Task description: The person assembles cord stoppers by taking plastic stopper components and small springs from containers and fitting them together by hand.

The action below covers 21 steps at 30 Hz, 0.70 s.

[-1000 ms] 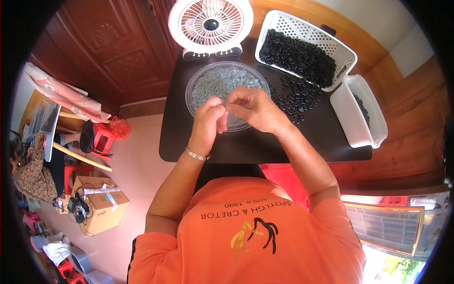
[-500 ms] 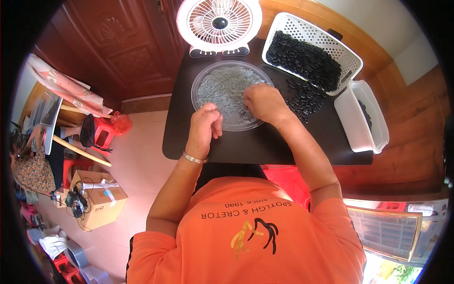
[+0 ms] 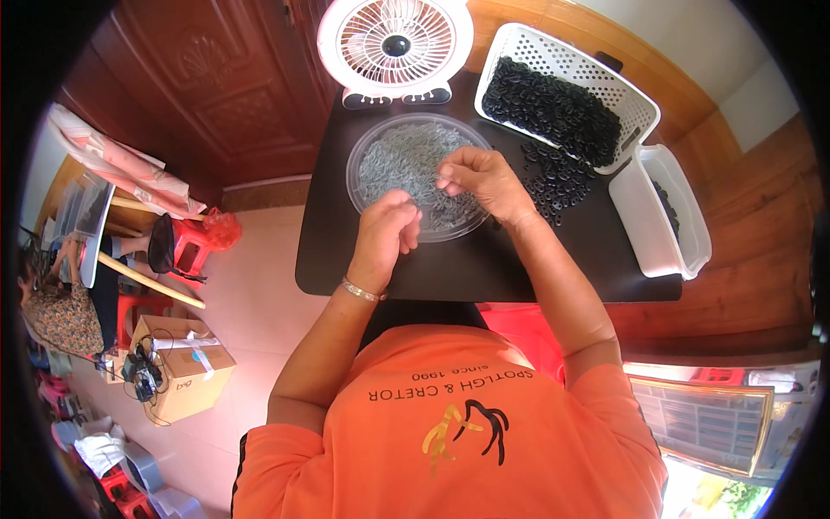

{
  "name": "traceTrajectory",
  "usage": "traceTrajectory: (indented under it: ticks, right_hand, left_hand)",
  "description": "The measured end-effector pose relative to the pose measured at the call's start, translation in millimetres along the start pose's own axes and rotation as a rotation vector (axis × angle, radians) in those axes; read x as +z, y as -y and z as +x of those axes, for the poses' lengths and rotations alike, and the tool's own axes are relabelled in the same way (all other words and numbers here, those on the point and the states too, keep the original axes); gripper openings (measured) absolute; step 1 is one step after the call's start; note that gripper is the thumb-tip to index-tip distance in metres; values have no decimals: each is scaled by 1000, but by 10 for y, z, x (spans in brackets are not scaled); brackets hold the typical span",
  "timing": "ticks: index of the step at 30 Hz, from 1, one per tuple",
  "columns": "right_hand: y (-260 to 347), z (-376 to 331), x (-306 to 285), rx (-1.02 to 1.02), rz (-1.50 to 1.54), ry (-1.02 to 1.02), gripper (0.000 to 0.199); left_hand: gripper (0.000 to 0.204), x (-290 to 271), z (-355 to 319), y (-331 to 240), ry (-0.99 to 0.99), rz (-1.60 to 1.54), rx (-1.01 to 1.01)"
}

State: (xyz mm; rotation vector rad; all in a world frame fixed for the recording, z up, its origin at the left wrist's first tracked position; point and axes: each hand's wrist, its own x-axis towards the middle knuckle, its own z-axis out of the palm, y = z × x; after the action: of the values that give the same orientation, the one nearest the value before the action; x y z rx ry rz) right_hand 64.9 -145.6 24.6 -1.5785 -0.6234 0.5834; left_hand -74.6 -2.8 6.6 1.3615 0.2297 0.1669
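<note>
A round clear plastic tray [image 3: 356, 192] holds a heap of small, slim, translucent grey pieces [image 3: 402, 160]. My left hand [image 3: 386, 232] is over the tray's near left edge, thumb and fingers pinched together; whatever they hold is too small to name. Over the right part of the heap is my right hand [image 3: 484, 183], thumb and forefinger closed in a pinch toward the left hand. Its fingertips hide what is between them. The two hands are a short gap apart. Small black oval ring-like pieces [image 3: 558, 182] lie loose on the dark table right of my right hand.
A white perforated basket [image 3: 641, 112], tipped toward the table, holds many more black pieces. Beside it stands a white bin [image 3: 635, 208] with some black pieces inside. A pink-and-white fan [image 3: 396, 45] stands behind the tray on the dark table [image 3: 346, 268]. A cardboard box [image 3: 194, 376] sits on the floor at left.
My right hand has risen from the heap, turned and drawn its pinched fingertips up to the left. My left hand has shifted slightly right, closer to it.
</note>
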Motion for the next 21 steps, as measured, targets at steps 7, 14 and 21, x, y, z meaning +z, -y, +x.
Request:
traceTrajectory:
  ticks: [7, 14, 21]
  right_hand:
    - [-65, -21, 85, -4, 127, -7, 16]
    - [-200, -28, 156, -136, -8, -101, 23]
    - [-146, -89, 167, -66, 28, -4, 26]
  left_hand:
    - [11, 111, 204, 44, -23, 380, 425]
    - [10, 207, 282, 41, 13, 532, 553]
    - [13, 217, 304, 31, 15, 207, 355]
